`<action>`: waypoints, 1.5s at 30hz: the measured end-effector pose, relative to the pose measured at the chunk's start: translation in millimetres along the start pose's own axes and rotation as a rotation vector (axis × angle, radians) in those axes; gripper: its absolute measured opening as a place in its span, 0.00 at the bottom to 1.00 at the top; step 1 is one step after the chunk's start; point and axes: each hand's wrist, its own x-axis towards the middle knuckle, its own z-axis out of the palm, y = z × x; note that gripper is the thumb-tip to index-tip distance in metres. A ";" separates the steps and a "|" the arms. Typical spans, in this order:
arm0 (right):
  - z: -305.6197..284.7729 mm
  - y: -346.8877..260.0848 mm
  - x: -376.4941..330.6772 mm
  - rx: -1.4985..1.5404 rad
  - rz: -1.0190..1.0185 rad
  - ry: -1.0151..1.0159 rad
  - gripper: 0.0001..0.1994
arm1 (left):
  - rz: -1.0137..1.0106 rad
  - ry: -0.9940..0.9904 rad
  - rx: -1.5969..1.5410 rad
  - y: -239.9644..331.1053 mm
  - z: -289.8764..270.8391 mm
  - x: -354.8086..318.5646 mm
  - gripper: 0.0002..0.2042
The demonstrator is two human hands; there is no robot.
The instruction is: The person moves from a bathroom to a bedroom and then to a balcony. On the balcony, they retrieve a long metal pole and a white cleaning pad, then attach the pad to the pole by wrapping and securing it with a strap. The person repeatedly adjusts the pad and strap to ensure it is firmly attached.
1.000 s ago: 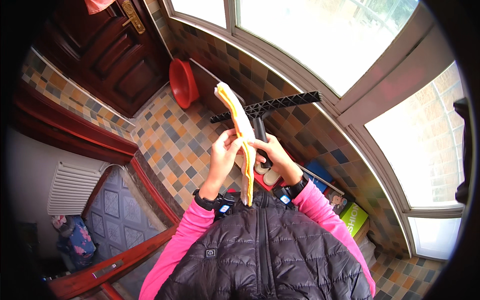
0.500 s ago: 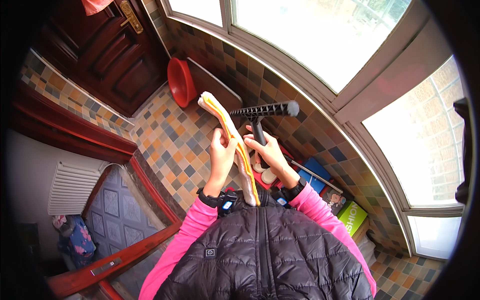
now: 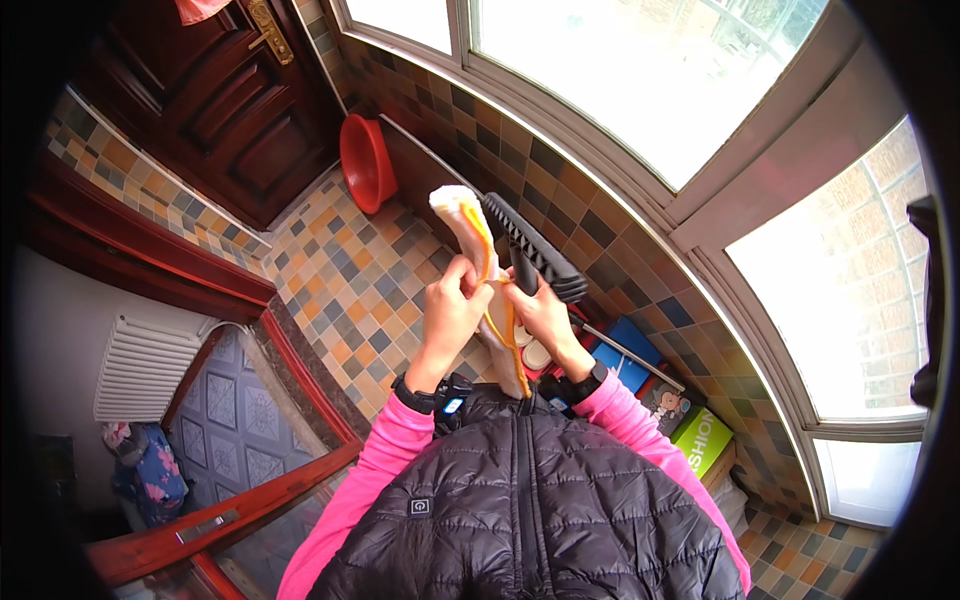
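Observation:
A white fluffy washer sleeve (image 3: pixel 466 225) with orange-yellow edging hangs lengthwise in front of my jacket. My left hand (image 3: pixel 452 312) is closed, pinching the sleeve near its middle. My right hand (image 3: pixel 541 318) is closed too, its thumb and fingers at the sleeve's opposite edge, so the opening between the hands is spread. A black T-shaped window washer bar (image 3: pixel 532 248) with a ribbed head stands tilted just beyond the right hand. Its short handle runs down into that hand's fingers, and its lower end is hidden.
A red basin (image 3: pixel 367 165) leans by the wall near a dark wooden door (image 3: pixel 215 110). Below the windows on the right are a pole (image 3: pixel 630 350), a blue item (image 3: pixel 627 345), slippers (image 3: pixel 536 355) and a green box (image 3: pixel 703 440). A white radiator (image 3: pixel 143 370) stands left.
The washer bar has turned from nearly level to slanting down rightward. My right hand has come to the sleeve's edge, and the sleeve is now pulled open in the middle.

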 end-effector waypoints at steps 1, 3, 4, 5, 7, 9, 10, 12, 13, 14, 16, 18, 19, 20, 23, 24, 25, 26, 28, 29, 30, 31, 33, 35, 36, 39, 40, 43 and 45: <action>-0.8 2.0 -0.1 0.036 -0.054 0.015 0.12 | 0.005 0.024 0.067 -1.1 -1.3 -0.5 0.09; -0.2 5.4 2.1 0.048 -0.016 0.030 0.12 | 0.010 0.043 0.222 -2.7 -2.5 -1.9 0.11; 0.1 6.8 3.5 -0.010 -0.056 0.039 0.12 | 0.038 0.058 0.281 -3.4 -2.4 -2.5 0.11; 1.1 7.9 4.3 -0.054 -0.089 0.072 0.12 | 0.060 0.085 0.343 -3.8 -2.4 -4.0 0.11; 0.1 8.9 6.0 -0.201 -0.202 0.109 0.12 | 0.052 0.110 0.425 -4.5 -2.1 -5.8 0.12; 0.1 8.5 7.4 -0.214 -0.174 0.113 0.12 | 0.003 0.109 0.467 -6.3 -3.1 -6.3 0.13; 0.3 8.3 8.0 -0.212 -0.099 0.086 0.12 | 0.013 0.109 0.471 -7.8 -3.1 -5.3 0.13; -0.2 7.3 9.0 -0.204 -0.057 0.107 0.12 | 0.015 0.103 0.491 -11.1 -4.0 -3.7 0.13; -0.4 6.8 8.6 -0.188 -0.057 0.103 0.12 | 0.012 0.118 0.510 -12.9 -4.5 -2.7 0.13; -1.4 6.3 9.7 -0.186 -0.088 0.104 0.12 | 0.018 0.134 0.507 -14.5 -4.7 -1.3 0.13; -2.8 5.9 9.6 -0.183 -0.110 0.112 0.11 | 0.011 0.153 0.504 -16.9 -5.8 -3.1 0.13; -3.8 5.1 10.0 -0.157 -0.083 0.114 0.11 | 0.028 0.148 0.515 -17.7 -7.2 -4.1 0.13; -4.5 4.2 10.3 -0.142 -0.071 0.113 0.11 | 0.035 0.144 0.526 -17.0 -8.3 -4.4 0.14; -3.0 3.3 8.9 -0.128 -0.056 0.111 0.11 | 0.042 0.141 0.537 -16.2 -10.1 -3.9 0.14; -1.1 0.1 5.2 -0.192 -0.260 0.138 0.12 | 0.027 0.066 0.545 -12.3 -12.1 0.8 0.19; -0.1 -0.3 2.3 -0.203 -0.325 0.142 0.12 | 0.032 0.066 0.552 -11.2 -11.9 4.1 0.21; 2.3 -0.9 1.4 -0.305 -0.298 0.078 0.14 | 0.068 0.038 0.549 -10.9 -11.8 6.5 0.26; 4.3 -0.5 -0.8 -0.305 -0.267 0.006 0.14 | 0.150 0.092 0.495 -10.0 -7.7 8.3 0.24; 5.0 1.1 0.1 -0.114 -0.372 0.021 0.13 | 0.145 0.106 0.455 -11.9 -6.2 12.7 0.20; 4.3 2.2 5.1 -0.022 -0.238 -0.013 0.11 | 0.179 0.125 0.409 -13.5 -6.4 13.2 0.16; -0.1 4.7 7.0 0.088 -0.130 -0.037 0.09 | 0.186 0.142 0.395 -15.3 -6.1 13.2 0.16; -3.2 7.5 11.3 0.131 -0.072 -0.059 0.08 | 0.203 0.163 0.375 -17.1 -6.0 13.3 0.16; -12.9 13.9 18.9 0.235 0.018 -0.049 0.06 | 0.242 0.274 0.214 -20.1 -6.1 15.4 0.13; -19.8 20.1 23.1 0.313 0.081 -0.049 0.06 | -0.054 0.219 0.029 -21.6 -6.2 17.6 0.13; -20.3 23.2 21.9 0.285 0.104 -0.046 0.06 | -0.073 0.208 0.006 -21.5 -4.7 17.5 0.13; -18.4 25.5 20.9 0.194 -0.037 -0.054 0.08 | -0.155 0.043 -0.007 -21.3 0.3 16.6 0.29; -17.8 25.3 19.8 0.225 -0.003 -0.052 0.08 | -0.165 0.021 0.008 -21.6 3.4 12.8 0.33; -17.6 23.2 20.2 0.306 -0.065 0.054 0.09 | -0.035 -0.047 0.119 -26.3 13.3 -4.8 0.46; -20.0 23.0 22.0 0.308 -0.060 0.079 0.08 | -0.130 -0.133 0.056 -31.7 21.4 -15.6 0.37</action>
